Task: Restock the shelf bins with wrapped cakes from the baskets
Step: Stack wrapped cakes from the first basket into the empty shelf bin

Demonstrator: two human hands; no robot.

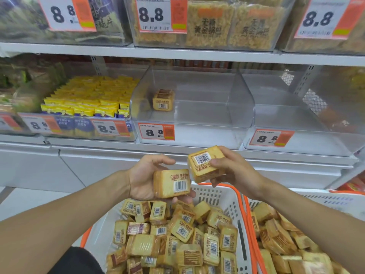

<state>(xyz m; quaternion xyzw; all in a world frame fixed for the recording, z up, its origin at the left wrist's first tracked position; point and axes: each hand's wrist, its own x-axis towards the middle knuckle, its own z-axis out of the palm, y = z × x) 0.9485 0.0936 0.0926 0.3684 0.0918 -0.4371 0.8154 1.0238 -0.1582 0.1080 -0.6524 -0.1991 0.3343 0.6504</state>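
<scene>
Currently both hands are raised above the baskets, in front of the shelf. Left hand (147,177): palm up, fingers curled under one wrapped cake (171,185), barcode facing the camera. Right hand (232,171): thumb and fingers grip a second wrapped cake (205,164), tilted, barcode uppermost. The two held cakes sit just beside each other, nearly touching at the corners.

Below: left basket (223,196), white with orange rim, heaped with loose wrapped cakes. Right basket (325,200) stands just beside it, also holding cakes, in a mixed pile.

Shelf: middle clear bin (197,133) contains a single cake (163,100), lying near the bin's left wall toward the back. A price tag (156,131) reading 8.8 is on the bin's front. Right-hand clear bin (296,123) stands next to it. Left-hand bin (87,127) is packed with yellow packets (88,95).
</scene>
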